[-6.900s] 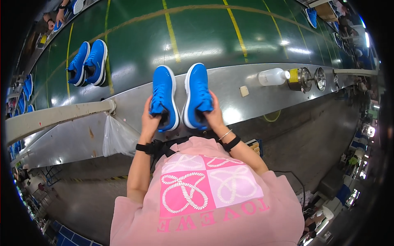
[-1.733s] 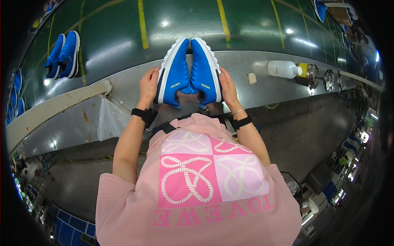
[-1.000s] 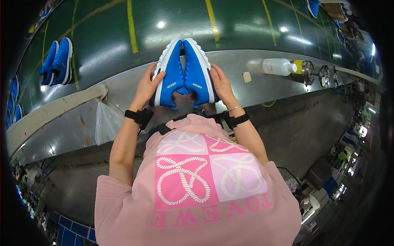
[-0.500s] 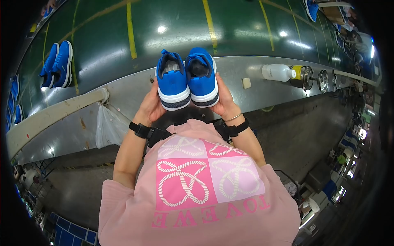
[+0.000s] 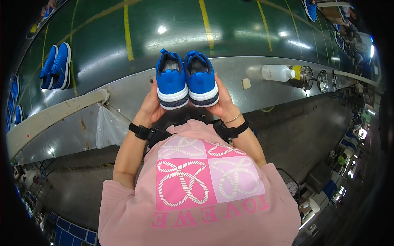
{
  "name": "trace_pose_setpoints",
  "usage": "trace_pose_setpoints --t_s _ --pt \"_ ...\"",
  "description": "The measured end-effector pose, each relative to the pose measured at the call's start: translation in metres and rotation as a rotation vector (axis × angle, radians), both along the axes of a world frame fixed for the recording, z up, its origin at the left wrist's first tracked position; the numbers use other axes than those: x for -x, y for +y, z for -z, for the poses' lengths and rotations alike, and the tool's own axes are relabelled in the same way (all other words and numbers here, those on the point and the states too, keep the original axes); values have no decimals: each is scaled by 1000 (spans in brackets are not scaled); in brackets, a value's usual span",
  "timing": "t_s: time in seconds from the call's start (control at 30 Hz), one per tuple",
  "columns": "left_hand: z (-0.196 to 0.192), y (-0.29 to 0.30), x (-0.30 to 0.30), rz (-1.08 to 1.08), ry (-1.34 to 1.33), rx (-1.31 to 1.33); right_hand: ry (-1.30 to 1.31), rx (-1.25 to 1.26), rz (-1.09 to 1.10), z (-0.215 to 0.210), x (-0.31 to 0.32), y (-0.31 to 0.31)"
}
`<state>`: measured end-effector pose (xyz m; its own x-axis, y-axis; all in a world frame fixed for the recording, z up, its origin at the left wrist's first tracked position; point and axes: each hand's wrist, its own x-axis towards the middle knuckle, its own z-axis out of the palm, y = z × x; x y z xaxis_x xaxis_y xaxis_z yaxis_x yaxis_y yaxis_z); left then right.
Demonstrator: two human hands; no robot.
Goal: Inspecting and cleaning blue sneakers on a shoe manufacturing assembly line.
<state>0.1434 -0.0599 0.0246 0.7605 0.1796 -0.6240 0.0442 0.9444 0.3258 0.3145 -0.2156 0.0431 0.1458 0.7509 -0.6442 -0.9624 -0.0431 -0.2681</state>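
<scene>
Side by side in front of me are two blue sneakers with white-and-dark soles, their heels toward me and dark openings facing up. My left hand (image 5: 152, 107) is closed around the outer side of the left sneaker (image 5: 170, 84). My right hand (image 5: 224, 103) grips the outer side of the right sneaker (image 5: 202, 83). The two shoes are level with each other and very close at the heels. Most of my fingers are hidden beneath and behind them. Both are held at the metal ledge (image 5: 135, 84) along the green belt.
Another pair of blue sneakers (image 5: 61, 65) sits on the green belt (image 5: 168, 20) at left. Right along the ledge are a pale block (image 5: 246, 83), a white bottle (image 5: 276, 72) and a metal canister (image 5: 303, 77). A beige rail (image 5: 61, 119) and plastic bag (image 5: 110, 129) are at left.
The belt's yellow lines and the pair of sneakers on it have shifted slightly left. The right sneaker has tilted a little, showing more of its opening; both hands keep their hold.
</scene>
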Motion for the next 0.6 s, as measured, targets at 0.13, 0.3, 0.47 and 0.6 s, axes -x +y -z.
trace_pose_setpoints --t_s 0.13,0.3,0.47,0.6 --pt "1 1 1 21 16 -8 10 2 7 0 0 0" --pt "-1 0 0 38 47 -43 9 12 16 1 1 -1" --pt "-3 -2 -1 -2 68 -8 -2 16 11 -3 2 0" --pt "-3 -3 -2 -2 90 -31 0 17 8 -2 2 -1"
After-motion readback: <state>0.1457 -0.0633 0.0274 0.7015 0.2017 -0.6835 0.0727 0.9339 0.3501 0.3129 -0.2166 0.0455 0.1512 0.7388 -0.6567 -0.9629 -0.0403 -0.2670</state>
